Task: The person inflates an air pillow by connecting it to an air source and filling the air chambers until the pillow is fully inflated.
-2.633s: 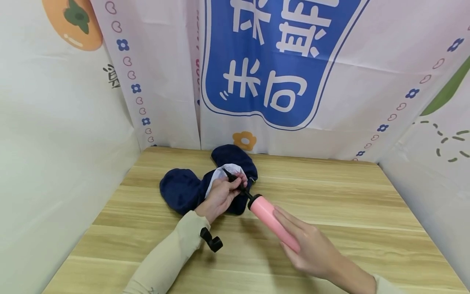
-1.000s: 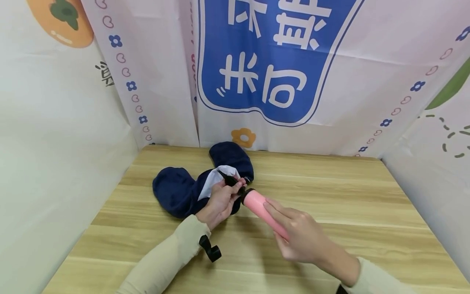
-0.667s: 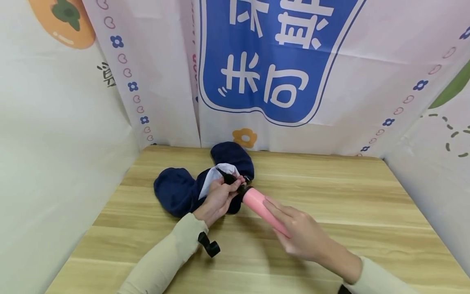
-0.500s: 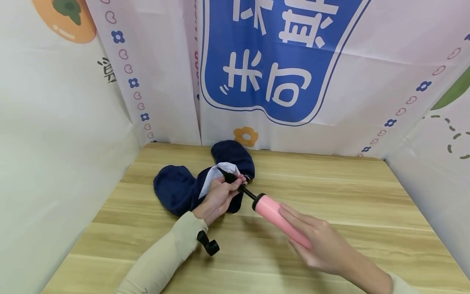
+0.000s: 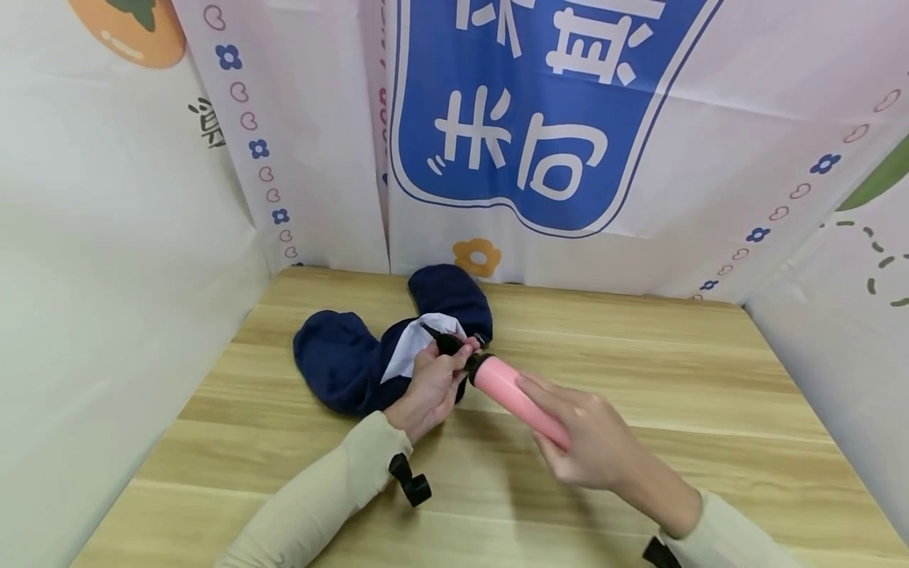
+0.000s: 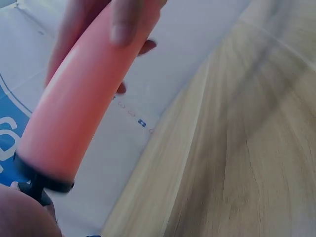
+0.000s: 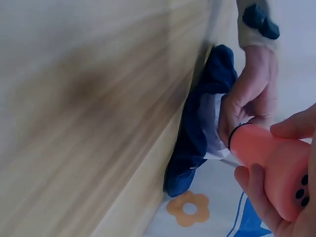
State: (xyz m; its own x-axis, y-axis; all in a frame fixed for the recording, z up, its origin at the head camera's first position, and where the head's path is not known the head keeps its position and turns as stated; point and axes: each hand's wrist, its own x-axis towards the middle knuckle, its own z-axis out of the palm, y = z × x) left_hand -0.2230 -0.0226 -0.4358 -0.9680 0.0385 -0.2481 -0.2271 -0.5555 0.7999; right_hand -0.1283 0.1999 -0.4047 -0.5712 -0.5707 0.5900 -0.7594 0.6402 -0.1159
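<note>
A pink hand pump (image 5: 518, 398) with a black nozzle slants across the middle of the head view. My right hand (image 5: 592, 438) grips its pink barrel; the right wrist view shows fingers and thumb around the barrel's wide end (image 7: 289, 180). My left hand (image 5: 429, 386) pinches the black nozzle end (image 5: 449, 344) between thumb and fingers. Under that hand lies a navy, curved, two-lobed cushion-like piece (image 5: 334, 359), plush-looking, with a white inner layer (image 5: 405, 353) showing through its opening. The nozzle's tip lies over the white layer. The barrel's black collar sits close to my left fingers.
The wood-grain table (image 5: 639, 371) extends around the navy piece. Printed white cloth (image 5: 319, 158) walls in the back and both sides. A black wrist mount (image 5: 410, 481) hangs from the left sleeve, another (image 5: 660, 552) from the right.
The pink barrel slides in and out along its black rod: drawn back half a second ago, it is now pushed up close to my left hand. The left hand keeps its pinch.
</note>
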